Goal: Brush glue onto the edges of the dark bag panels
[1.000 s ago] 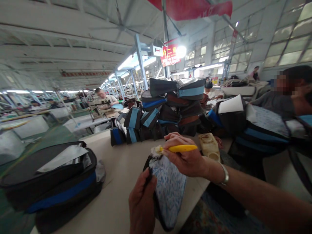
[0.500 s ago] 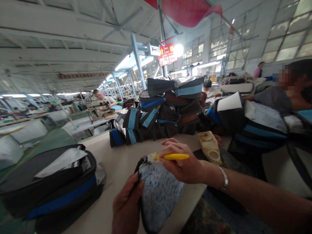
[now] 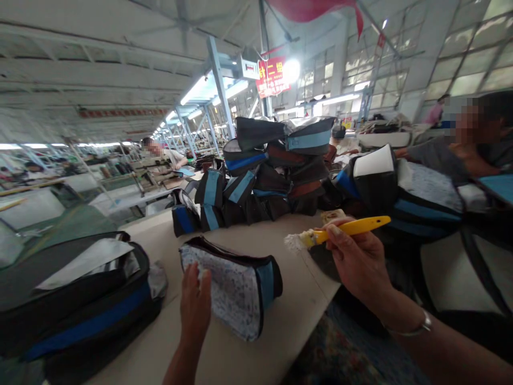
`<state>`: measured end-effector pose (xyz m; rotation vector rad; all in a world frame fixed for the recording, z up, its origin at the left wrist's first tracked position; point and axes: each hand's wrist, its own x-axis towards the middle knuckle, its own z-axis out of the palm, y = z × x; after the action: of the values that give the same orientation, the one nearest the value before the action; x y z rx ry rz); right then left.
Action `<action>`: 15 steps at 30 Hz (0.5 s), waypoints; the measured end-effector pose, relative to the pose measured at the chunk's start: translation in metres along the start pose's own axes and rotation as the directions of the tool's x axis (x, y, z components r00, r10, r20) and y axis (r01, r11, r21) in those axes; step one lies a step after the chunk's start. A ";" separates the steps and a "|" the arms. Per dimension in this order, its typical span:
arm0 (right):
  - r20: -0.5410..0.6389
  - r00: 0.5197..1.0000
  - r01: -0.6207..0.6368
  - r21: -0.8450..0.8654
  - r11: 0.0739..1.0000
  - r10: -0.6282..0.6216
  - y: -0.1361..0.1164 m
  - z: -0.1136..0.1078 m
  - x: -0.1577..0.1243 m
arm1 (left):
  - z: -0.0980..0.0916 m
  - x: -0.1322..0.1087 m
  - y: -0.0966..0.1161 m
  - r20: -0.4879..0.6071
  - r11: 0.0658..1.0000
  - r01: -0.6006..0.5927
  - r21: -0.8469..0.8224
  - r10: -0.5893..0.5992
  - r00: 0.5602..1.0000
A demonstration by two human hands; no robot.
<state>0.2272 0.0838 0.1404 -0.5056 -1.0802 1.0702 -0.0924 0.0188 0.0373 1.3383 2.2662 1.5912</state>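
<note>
The person's right hand [image 3: 360, 259] grasps a yellow brush [image 3: 363, 225] by its handle, the whitish bristles pointing left above the pale tabletop [image 3: 308, 299], while the left hand [image 3: 195, 297] is unclenched with fingers raised, over the near end of a small bag [image 3: 236, 291]; whether it touches the fabric cannot be told. The bag stands on the table between the two hands, its blue-and-white patterned panel facing the person and a light-blue band at its right end. Behind it rises a heap of similar bags [image 3: 260, 133], and a larger dark bag [image 3: 92, 316] with a blue stripe sits to the left.
</note>
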 end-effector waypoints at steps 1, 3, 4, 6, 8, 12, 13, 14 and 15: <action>-0.015 1.000 -0.015 -0.002 1.000 0.015 0.002 -0.003 -0.001 | 0.010 -0.019 0.004 0.022 0.999 -0.045 0.006 0.045 0.999; -0.035 0.999 -0.039 -0.021 0.999 0.039 0.006 -0.010 -0.003 | 0.028 -0.058 0.011 0.072 0.990 -0.144 0.009 0.143 0.987; -0.035 0.998 -0.050 -0.036 0.998 0.048 0.008 -0.013 -0.004 | 0.036 -0.076 0.013 0.070 0.975 -0.215 0.063 0.210 0.975; -0.016 0.999 -0.051 -0.080 0.995 0.050 0.013 -0.017 -0.008 | 0.051 -0.104 0.016 0.022 0.946 -0.273 0.177 0.273 0.962; 0.029 0.999 -0.028 -0.123 0.992 0.031 0.019 -0.019 -0.013 | 0.062 -0.117 0.017 -0.058 0.946 -0.260 0.194 0.276 0.959; 0.158 0.987 0.037 -0.162 0.986 -0.011 0.022 -0.011 -0.023 | 0.063 -0.107 0.022 -0.055 0.956 -0.287 0.050 0.290 0.955; 0.191 0.981 0.063 -0.175 0.983 -0.029 0.021 -0.007 -0.025 | 0.059 -0.102 0.025 -0.015 0.954 -0.300 0.030 0.300 0.954; 0.227 0.972 0.099 -0.191 0.977 -0.054 0.019 -0.003 -0.026 | 0.054 -0.098 0.030 0.022 0.952 -0.305 0.011 0.305 0.952; 0.268 0.960 0.145 -0.207 0.968 -0.087 0.017 0.003 -0.026 | 0.047 -0.095 0.036 0.056 0.952 -0.306 -0.006 0.306 0.950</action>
<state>0.2150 0.0675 0.1160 -0.4837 -1.4543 0.9301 0.0119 -0.0073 0.0061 1.7852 2.1096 1.6070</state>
